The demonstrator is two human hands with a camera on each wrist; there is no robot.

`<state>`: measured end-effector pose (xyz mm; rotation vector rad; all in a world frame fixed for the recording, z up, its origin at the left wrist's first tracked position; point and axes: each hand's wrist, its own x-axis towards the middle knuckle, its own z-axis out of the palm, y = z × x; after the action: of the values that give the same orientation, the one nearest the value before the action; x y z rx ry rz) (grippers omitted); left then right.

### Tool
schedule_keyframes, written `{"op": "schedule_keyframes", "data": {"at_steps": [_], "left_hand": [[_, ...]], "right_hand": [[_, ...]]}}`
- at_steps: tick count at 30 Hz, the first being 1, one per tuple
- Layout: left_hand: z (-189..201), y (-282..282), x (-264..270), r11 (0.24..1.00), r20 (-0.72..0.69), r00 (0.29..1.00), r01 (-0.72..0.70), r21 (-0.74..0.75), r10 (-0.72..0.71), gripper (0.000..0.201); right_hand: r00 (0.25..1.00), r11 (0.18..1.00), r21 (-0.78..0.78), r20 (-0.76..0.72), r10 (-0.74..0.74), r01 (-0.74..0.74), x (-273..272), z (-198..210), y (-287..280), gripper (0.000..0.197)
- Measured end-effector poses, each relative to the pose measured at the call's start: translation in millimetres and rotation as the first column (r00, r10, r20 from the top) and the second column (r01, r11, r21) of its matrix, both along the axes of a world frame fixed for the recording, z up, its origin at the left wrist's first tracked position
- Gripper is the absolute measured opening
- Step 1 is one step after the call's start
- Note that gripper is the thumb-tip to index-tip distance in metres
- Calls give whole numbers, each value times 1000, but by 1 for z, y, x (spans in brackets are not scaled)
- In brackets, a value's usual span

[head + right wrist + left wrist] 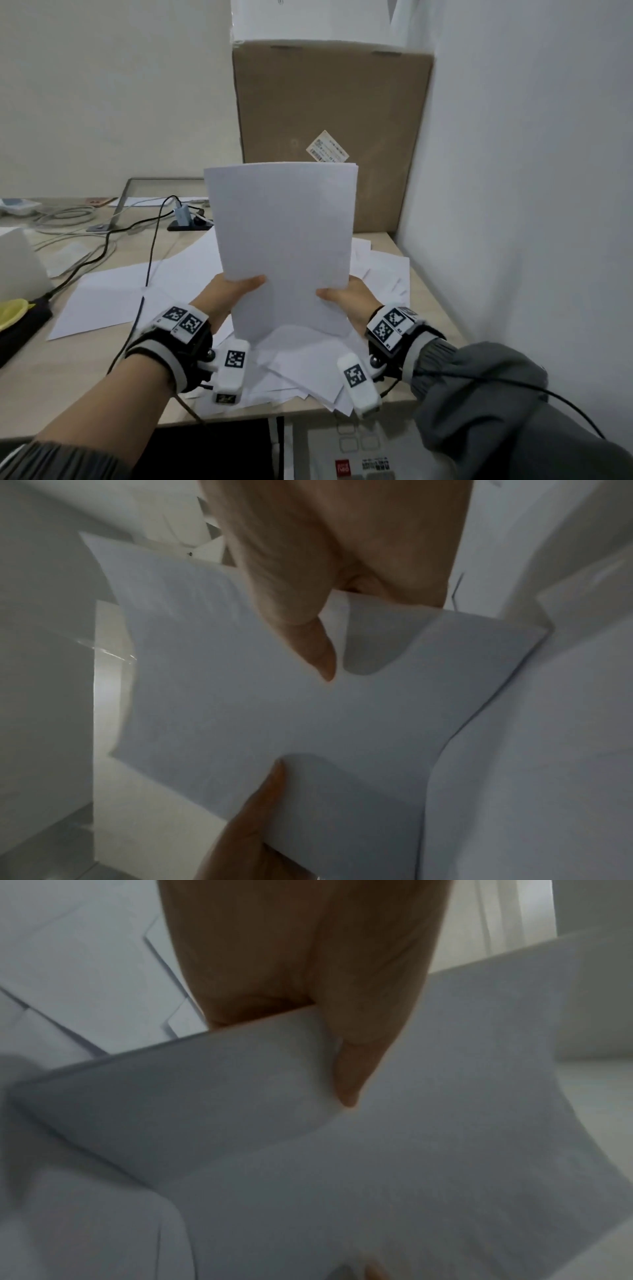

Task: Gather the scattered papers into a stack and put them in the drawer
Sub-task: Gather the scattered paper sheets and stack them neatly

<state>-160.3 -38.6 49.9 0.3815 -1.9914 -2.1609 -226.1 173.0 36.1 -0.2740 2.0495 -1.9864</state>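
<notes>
A stack of white papers (284,240) stands upright above the desk, held by both hands at its lower sides. My left hand (233,291) pinches the left edge, thumb on the front face. My right hand (346,298) pinches the right edge the same way. In the left wrist view the thumb of my left hand (349,1056) presses the stack (377,1150). The right wrist view shows my right hand (308,631) with its thumb on the stack (240,696), and the left hand's thumb at the bottom. More loose papers (113,301) lie scattered on the desk (68,377) beneath. No drawer is visible.
A large cardboard box (329,137) stands at the back against the right wall. Cables (113,236) and a power strip (191,222) lie at the back left. A yellow object (12,308) sits at the left edge. A white appliance with buttons (356,452) is below the desk front.
</notes>
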Motion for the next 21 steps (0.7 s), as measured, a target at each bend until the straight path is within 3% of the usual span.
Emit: {"op": "schedule_keyframes", "data": {"at_steps": [3,6,7,9,11,12,14,21], "left_hand": [[-6,-7,-6,985,-31,986,-167,-43,166,41],[-15,-24,-2,961,-49,965,-262,-92,258,41],[-19,-29,0,955,-42,960,-280,-99,277,41],[-27,-40,4,947,-20,952,-307,-97,307,38],[-35,-48,8,940,9,944,-328,-93,330,37],[-40,-52,9,938,23,942,-332,-97,335,39],[-48,-55,8,937,53,938,-335,-103,341,40],[-65,-57,2,936,144,925,-344,-76,352,43]], "right_hand": [[989,983,119,-30,145,-141,-9,5,2,48],[968,892,409,-69,240,-192,-18,10,21,58],[961,813,556,-84,262,-173,-23,7,32,60],[940,568,805,-37,338,-173,-31,0,51,67],[912,357,902,89,399,-244,-33,-9,61,74],[898,295,912,147,414,-285,-32,-13,63,78],[874,246,910,200,442,-333,-26,-17,62,83],[782,245,858,248,572,-451,-4,-6,54,70]]}}
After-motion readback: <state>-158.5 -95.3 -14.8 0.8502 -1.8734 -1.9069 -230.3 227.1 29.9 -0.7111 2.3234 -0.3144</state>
